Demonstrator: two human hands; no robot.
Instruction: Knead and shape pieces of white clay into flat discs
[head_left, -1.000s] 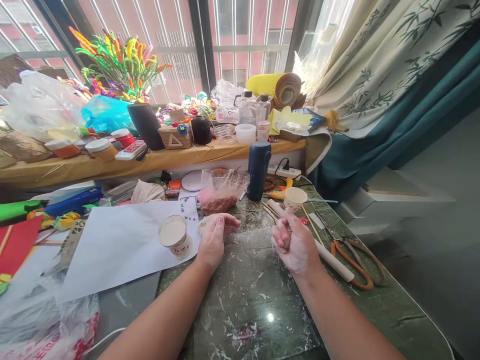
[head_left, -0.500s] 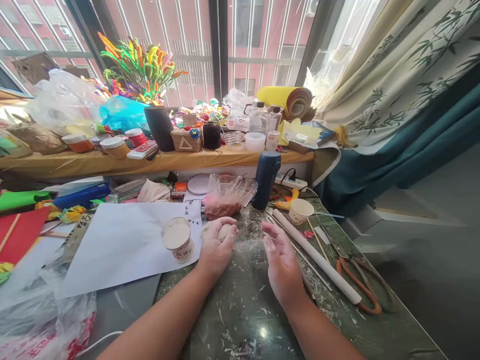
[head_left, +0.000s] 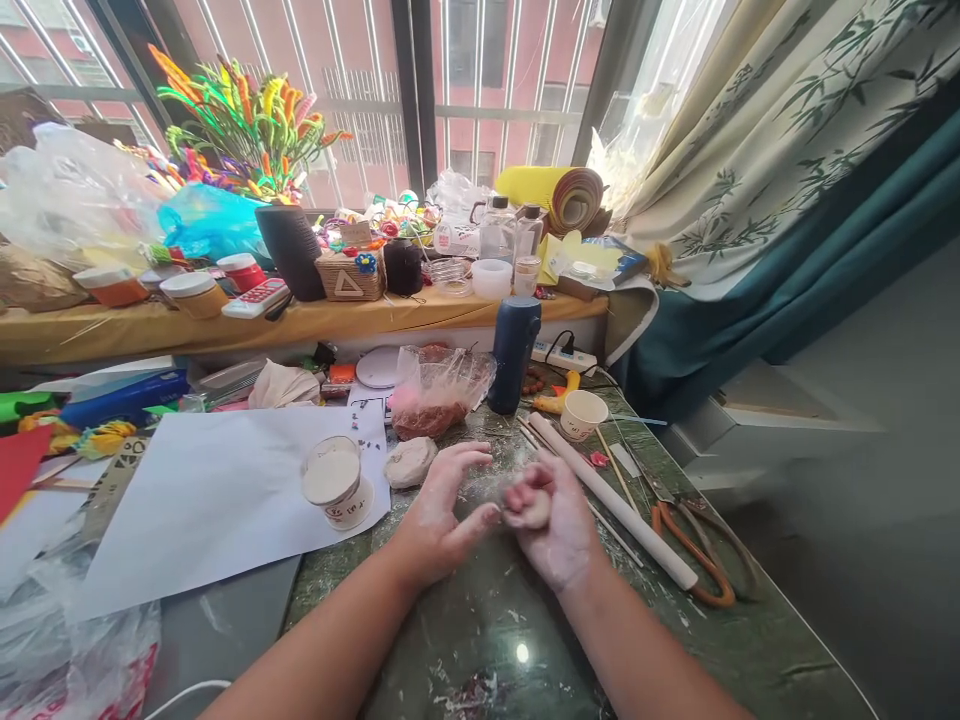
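Note:
My left hand (head_left: 441, 512) hovers low over the green marble table (head_left: 487, 640), fingers spread and dusted white, holding nothing. Its thumb reaches toward my right hand (head_left: 555, 525). My right hand is curled into a loose fist round a small pale piece of dough (head_left: 529, 517) that shows between the fingers. A bigger lump of dough (head_left: 409, 462) lies on the table just beyond my left hand, untouched. A paper cup of white powder (head_left: 334, 487) stands left of it on a white sheet (head_left: 217, 500).
A plastic bag of pink and reddish stuff (head_left: 439, 392), a dark blue bottle (head_left: 514, 352), a small paper cup (head_left: 583, 414), a white rolling pin (head_left: 615, 502), thin sticks and orange-handled scissors (head_left: 697, 550) lie to the right. A cluttered windowsill shelf (head_left: 300, 322) runs behind.
My left hand has let go of the dough lump and drawn back toward the right hand. My right hand, open half a second ago, is now closed on a small piece of dough.

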